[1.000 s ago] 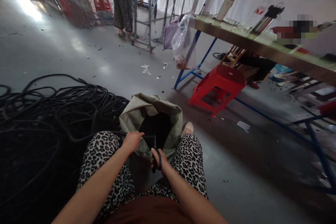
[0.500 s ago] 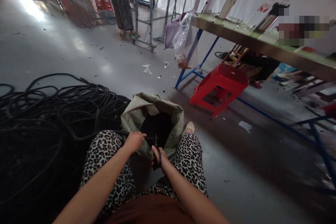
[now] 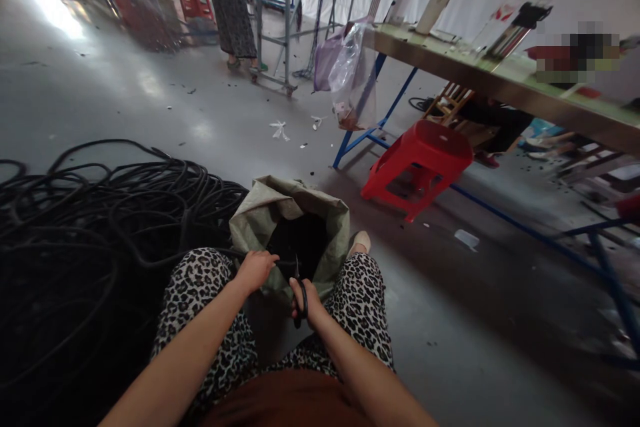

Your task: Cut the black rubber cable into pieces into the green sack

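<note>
My left hand (image 3: pixel 256 269) is closed around a black rubber cord or tube (image 3: pixel 220 251), whose end sticks out to the right over an open sack. In my right hand (image 3: pixel 306 300) is a pair of black-handled scissors (image 3: pixel 303 295), blades pointing up at the cord's end. The greenish woven sack (image 3: pixel 250 213) stands between my knees with its rim folded out. Dark contents (image 3: pixel 300 240) fill its inside, too dark to make out singly. From my left hand the cord runs back over my left knee to a large tangled heap of black cord (image 3: pixel 125 200).
Right of the sack stands a red plastic stool (image 3: pixel 425 153) beside a long table (image 3: pixel 480 77) with blue legs. Plastic bags (image 3: pixel 353 73) hang from the table's end. A person (image 3: pixel 230 7) stands near a metal rack (image 3: pixel 287 33); scraps (image 3: pixel 280 130) lie on the floor.
My right hand and the scissors have shifted slightly, and the handles look closer together. My left hand stays in place on the cord. The standing person in the background has moved a little.
</note>
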The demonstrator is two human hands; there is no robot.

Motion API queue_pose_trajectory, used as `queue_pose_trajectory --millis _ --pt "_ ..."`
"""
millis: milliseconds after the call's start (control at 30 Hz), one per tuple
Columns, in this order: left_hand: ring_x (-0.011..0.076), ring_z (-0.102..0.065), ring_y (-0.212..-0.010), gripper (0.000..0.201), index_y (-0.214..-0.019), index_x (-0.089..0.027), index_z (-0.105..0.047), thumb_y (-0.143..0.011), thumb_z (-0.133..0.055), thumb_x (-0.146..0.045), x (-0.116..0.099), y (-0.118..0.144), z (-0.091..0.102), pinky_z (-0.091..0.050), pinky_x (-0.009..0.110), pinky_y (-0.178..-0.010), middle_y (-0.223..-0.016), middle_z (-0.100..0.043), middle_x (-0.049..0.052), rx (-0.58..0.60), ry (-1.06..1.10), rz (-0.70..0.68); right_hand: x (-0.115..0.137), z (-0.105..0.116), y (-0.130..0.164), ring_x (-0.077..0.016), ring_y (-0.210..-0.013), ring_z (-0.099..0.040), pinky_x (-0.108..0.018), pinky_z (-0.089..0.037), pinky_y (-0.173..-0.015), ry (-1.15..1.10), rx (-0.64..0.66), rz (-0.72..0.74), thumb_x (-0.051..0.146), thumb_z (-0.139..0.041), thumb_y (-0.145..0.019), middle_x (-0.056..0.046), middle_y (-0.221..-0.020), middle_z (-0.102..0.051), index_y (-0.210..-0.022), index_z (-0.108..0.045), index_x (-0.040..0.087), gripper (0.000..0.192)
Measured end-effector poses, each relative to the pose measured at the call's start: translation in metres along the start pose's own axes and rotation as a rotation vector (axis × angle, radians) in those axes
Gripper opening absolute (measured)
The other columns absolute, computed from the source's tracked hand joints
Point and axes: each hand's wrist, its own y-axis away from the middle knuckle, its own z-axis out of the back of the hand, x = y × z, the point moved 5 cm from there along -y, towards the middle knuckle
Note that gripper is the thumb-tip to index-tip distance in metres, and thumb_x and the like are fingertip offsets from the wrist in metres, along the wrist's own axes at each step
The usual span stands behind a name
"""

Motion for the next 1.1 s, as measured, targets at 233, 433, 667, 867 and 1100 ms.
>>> queue_pose_trajectory --millis 233,433,667,867,1100 --pt "0.0212 -0.06 -0.095 0.026 -0.107 -0.024 -0.063 -0.087 -0.047 -0.022 -0.004 0.0 -0.002 -0.038 0.033 -0.082 -0.095 -0.068 0.007 0.049 -0.031 0.011 -0.011 -0.002 -0.005 -0.0081 -0.023 -0.039 -0.017 -0.034 -0.024 0.073 -0.05 -0.03 0.032 -0.045 -0.09 0.01 -0.039 -0.039 -0.084 -0.046 0.015 0.018" --pt "0.0218 -0.06 -0.094 0.026 -0.106 -0.025 -0.064 -0.086 -0.047 -0.021 0.0 -0.002 -0.006 -0.037 0.034 -0.081 -0.095 -0.067 0.008 0.039 -0.035 0.022 -0.016 0.0 -0.007 -0.0082 -0.023 -0.039 -0.016 -0.032 -0.024 0.083 -0.052 -0.059 0.031 -0.047 -0.089 0.009 -0.039 -0.039 -0.08 -0.049 0.014 0.019" --pt "0.0213 -0.06 -0.094 0.028 -0.11 -0.023 -0.062 -0.087 -0.047 -0.021 0.002 -0.005 -0.001 -0.037 0.033 -0.08 -0.097 -0.067 0.008 -0.011 -0.016 0.057 -0.016 0.001 -0.005 -0.0093 -0.025 -0.044 -0.015 -0.033 -0.027 -0.025 -0.042 -0.107 0.046 -0.054 -0.084 0.008 -0.039 -0.045 -0.094 -0.048 0.015 0.034" --pt "0.0197 -0.06 -0.094 0.028 -0.112 -0.023 -0.061 -0.087 -0.047 -0.021 0.002 -0.005 0.004 -0.038 0.032 -0.081 -0.098 -0.067 0.006 -0.036 -0.001 0.063 -0.017 -0.008 -0.005 -0.0112 -0.028 -0.048 -0.016 -0.035 -0.029 -0.04 0.062 -0.093 0.047 -0.047 -0.088 0.005 -0.043 -0.051 -0.103 -0.045 0.014 0.036" --pt "0.0199 -0.06 -0.096 0.028 -0.11 -0.024 -0.062 -0.087 -0.046 -0.021 0.001 -0.004 -0.001 -0.038 0.033 -0.082 -0.099 -0.068 0.006 -0.021 0.004 0.026 -0.013 -0.008 -0.006 -0.0112 -0.029 -0.049 -0.017 -0.035 -0.03 -0.044 0.053 -0.106 0.047 -0.045 -0.09 0.004 -0.046 -0.052 -0.101 -0.046 0.015 0.034"
